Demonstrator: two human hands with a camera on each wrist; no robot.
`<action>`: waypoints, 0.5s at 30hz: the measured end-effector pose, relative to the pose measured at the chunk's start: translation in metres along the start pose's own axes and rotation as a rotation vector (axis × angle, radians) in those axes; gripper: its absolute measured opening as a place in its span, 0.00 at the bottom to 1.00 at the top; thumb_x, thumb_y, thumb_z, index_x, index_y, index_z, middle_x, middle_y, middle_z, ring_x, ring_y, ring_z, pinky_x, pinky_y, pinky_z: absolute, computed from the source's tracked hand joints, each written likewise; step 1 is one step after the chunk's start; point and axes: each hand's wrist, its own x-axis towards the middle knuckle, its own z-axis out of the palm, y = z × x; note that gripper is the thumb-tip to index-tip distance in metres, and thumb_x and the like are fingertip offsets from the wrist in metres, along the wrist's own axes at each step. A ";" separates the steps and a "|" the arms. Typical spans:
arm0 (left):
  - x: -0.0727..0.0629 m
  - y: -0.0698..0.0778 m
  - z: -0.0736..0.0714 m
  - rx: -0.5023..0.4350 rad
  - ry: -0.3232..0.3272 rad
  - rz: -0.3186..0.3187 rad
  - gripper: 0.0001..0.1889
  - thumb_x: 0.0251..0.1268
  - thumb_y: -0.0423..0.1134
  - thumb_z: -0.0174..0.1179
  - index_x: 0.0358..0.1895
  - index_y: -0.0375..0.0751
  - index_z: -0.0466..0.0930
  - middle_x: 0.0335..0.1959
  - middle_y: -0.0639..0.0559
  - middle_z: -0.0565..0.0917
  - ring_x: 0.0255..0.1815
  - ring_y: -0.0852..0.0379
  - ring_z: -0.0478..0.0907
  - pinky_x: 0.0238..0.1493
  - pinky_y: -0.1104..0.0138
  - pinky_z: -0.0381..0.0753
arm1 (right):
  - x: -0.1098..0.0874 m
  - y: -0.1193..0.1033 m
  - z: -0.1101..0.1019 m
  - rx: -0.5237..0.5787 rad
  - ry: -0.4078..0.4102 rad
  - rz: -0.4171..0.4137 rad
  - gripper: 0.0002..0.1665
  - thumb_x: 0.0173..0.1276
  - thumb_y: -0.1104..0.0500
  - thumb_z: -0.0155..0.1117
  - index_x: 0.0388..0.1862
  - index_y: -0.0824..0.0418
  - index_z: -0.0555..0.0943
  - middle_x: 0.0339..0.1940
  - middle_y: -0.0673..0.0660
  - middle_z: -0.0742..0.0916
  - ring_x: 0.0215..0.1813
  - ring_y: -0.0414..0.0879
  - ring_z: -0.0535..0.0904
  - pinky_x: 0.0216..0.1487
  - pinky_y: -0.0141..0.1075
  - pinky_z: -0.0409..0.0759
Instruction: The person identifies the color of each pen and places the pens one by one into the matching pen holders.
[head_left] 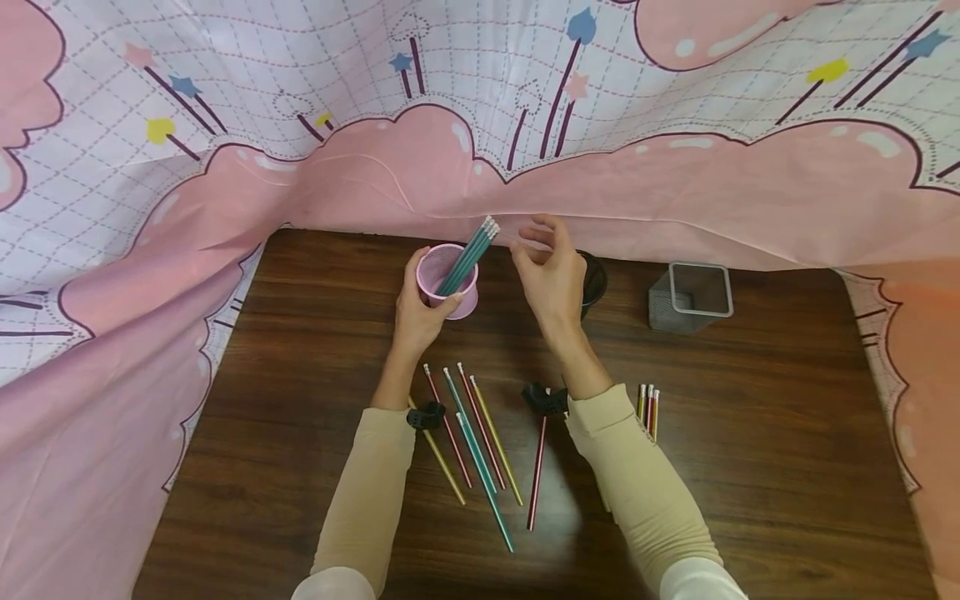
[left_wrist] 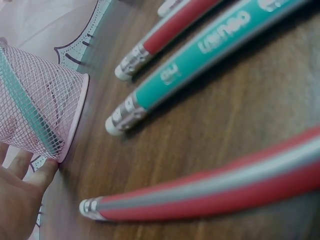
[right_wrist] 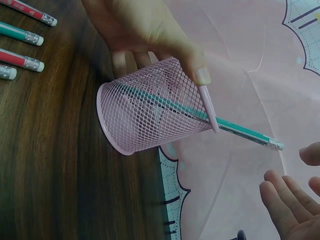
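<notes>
My left hand [head_left: 420, 318] grips a pink mesh pen cup [right_wrist: 160, 132], thumb at the rim and fingers round the side. Several teal pencils [head_left: 470, 257] lean to the right inside the cup, their white eraser ends sticking out above the rim. To the right of these ends, my right hand [head_left: 553, 283] is raised with fingers apart and loosely bent, holding nothing. The right wrist view shows its fingertips [right_wrist: 272, 192] a short way from the teal pencils' eraser ends.
Red, yellow and teal pencils [head_left: 481, 467] lie loose before the cup, with yellow and red ones [head_left: 650, 407] by the right forearm. A black mesh cup [head_left: 596, 281] sits partly behind the right hand; a grey square mesh holder [head_left: 667, 310] stands farther right. Patterned cloth [head_left: 360, 183] borders the table.
</notes>
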 end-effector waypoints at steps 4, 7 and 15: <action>-0.001 0.001 -0.001 0.009 -0.002 -0.019 0.46 0.49 0.24 0.72 0.73 0.33 0.58 0.65 0.27 0.69 0.63 0.28 0.69 0.63 0.39 0.67 | -0.002 0.002 -0.002 0.007 -0.006 -0.008 0.25 0.64 0.58 0.71 0.59 0.58 0.77 0.46 0.53 0.89 0.40 0.43 0.88 0.40 0.36 0.85; -0.001 0.001 -0.001 0.024 -0.003 -0.030 0.46 0.49 0.24 0.72 0.73 0.34 0.58 0.65 0.27 0.70 0.63 0.29 0.70 0.63 0.40 0.68 | -0.005 0.003 -0.003 0.007 -0.017 -0.012 0.25 0.64 0.59 0.71 0.60 0.59 0.77 0.46 0.53 0.89 0.40 0.43 0.88 0.39 0.35 0.84; 0.000 0.002 0.000 0.025 -0.005 -0.039 0.45 0.49 0.23 0.72 0.73 0.35 0.58 0.64 0.29 0.70 0.63 0.30 0.70 0.63 0.40 0.68 | -0.013 0.006 -0.007 0.010 -0.055 -0.009 0.25 0.64 0.60 0.70 0.60 0.61 0.76 0.47 0.56 0.89 0.41 0.45 0.88 0.35 0.31 0.82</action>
